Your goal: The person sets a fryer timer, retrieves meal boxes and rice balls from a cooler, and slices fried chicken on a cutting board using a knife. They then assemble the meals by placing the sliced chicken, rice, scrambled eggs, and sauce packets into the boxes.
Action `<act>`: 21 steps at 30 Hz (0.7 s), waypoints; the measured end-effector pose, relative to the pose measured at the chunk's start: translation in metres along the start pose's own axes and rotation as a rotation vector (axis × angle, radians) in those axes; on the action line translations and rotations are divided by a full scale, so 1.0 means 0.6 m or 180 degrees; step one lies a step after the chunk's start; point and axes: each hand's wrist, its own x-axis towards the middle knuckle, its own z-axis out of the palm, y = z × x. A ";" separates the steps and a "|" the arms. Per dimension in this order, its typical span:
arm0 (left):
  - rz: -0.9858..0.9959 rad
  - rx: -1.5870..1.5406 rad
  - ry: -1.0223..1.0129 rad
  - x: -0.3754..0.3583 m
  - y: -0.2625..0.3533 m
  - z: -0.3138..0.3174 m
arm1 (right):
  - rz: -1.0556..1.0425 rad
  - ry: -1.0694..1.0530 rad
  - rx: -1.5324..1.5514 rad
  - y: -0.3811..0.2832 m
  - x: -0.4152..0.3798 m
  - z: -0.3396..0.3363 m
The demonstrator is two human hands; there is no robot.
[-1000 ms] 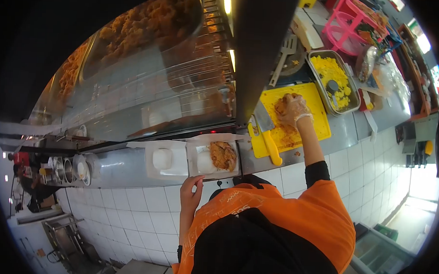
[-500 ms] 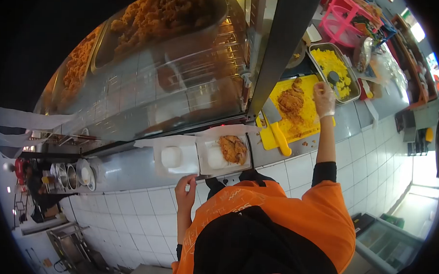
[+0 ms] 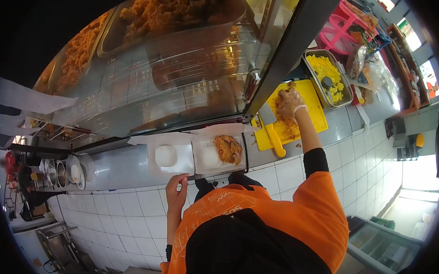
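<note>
My right hand [image 3: 290,103], in a clear plastic glove, closes over a piece of fried chicken [image 3: 288,125] on the yellow cutting board [image 3: 317,122]. The hand covers much of the chicken. A cleaver with a yellow handle [image 3: 276,141] lies along the board's left edge. My bare left hand [image 3: 177,187] is at the counter's front edge, fingers loosely bent and thumb apart, with nothing visible in it. Just beyond it stands a paper-lined box with white rice [image 3: 166,156]. Beside that, another lined box holds rice and a fried chicken piece [image 3: 228,150].
A metal tray [image 3: 347,99] of yellow scrambled-egg-like food with a dark-ended utensil stands right of the board. A glass display case [image 3: 192,97] with trays of fried food rises behind the boxes. Metal bowls [image 3: 61,174] sit at far left. A pink rack [image 3: 336,35] stands back right.
My right hand has moved left from the board's right side onto the chicken. My left hand has stayed near the counter edge. The view has shifted slightly.
</note>
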 end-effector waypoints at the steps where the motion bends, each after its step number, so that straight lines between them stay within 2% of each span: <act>1: 0.0028 0.0024 -0.0035 -0.003 0.004 -0.001 | 0.0079 0.0058 0.0192 0.011 -0.001 0.009; 4: 0.0037 0.0082 0.0006 -0.009 -0.004 -0.015 | -0.0174 0.1446 0.2241 0.082 0.004 0.083; 5: 0.0011 0.0112 0.0038 -0.015 -0.009 -0.022 | 0.0153 0.1068 0.3675 0.104 -0.006 0.101; 7: -0.0086 0.0079 0.0296 -0.014 -0.021 -0.028 | -0.0362 0.0757 0.6304 0.063 -0.073 0.104; 8: -0.0141 0.0089 0.0434 -0.011 -0.028 -0.035 | -0.1326 0.0912 0.7478 -0.004 -0.135 0.061; 9: 0.0073 0.0433 0.0523 0.000 -0.034 -0.043 | -0.1203 0.1056 0.7661 -0.079 -0.185 0.008; 11: 0.0441 0.1302 0.0672 0.036 -0.039 -0.052 | -0.1585 -0.0096 0.7550 -0.113 -0.193 0.087; 13: 0.0578 0.2078 0.0646 0.073 -0.039 -0.054 | -0.2651 0.0113 0.6248 -0.228 -0.261 0.006; 14: 0.0444 0.1779 0.0615 0.087 -0.050 -0.060 | -0.3528 0.0300 0.5257 -0.271 -0.247 0.014; 15: 0.0320 0.1457 0.0583 0.099 -0.071 -0.060 | -0.3820 0.0577 0.4008 -0.310 -0.257 -0.021; 16: 0.0207 0.1117 0.0543 0.106 -0.090 -0.057 | -0.4106 0.0727 0.3153 -0.356 -0.262 -0.024; 17: -0.0166 0.0551 0.0612 0.106 -0.106 -0.062 | -0.4593 0.1512 0.1939 -0.401 -0.254 -0.028; 19: -0.0764 0.0034 0.0520 0.112 -0.121 -0.082 | -0.4849 0.1130 0.0502 -0.468 -0.220 0.025; 21: -0.1205 -0.0356 0.0292 0.119 -0.144 -0.099 | -0.4622 0.0286 -0.0133 -0.473 -0.224 -0.001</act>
